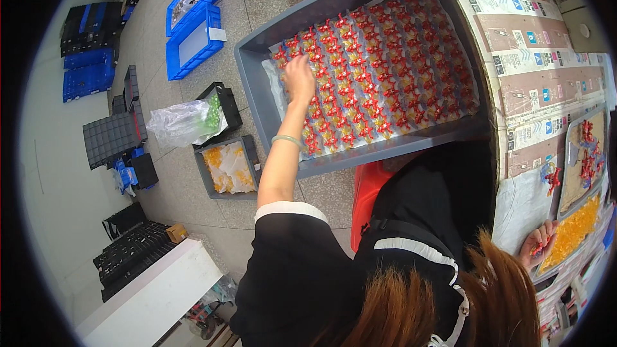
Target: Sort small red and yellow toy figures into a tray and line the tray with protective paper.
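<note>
My left hand point(299, 80), with a bracelet on its wrist, reaches over the far left part of a large grey tray point(256, 99). Its fingers are drawn together and bent down by the small red toy figures point(352, 58). Whatever is at its fingertips is hidden. These figures have yellow and clear bluish parts and lie in close rows on a white liner. To the right, my right hand point(537, 245) is closed round a small red figure point(538, 248) at the worktable, beside a tray of yellow pieces point(572, 232).
More red figures point(587, 162) lie on a brown tray at right; one loose figure point(551, 178) lies beside it. Blue crates point(193, 42), a black crate with green pieces point(226, 110) and a grey bin of yellow pieces point(229, 168) stand on the floor. A red stool point(365, 193) is near me.
</note>
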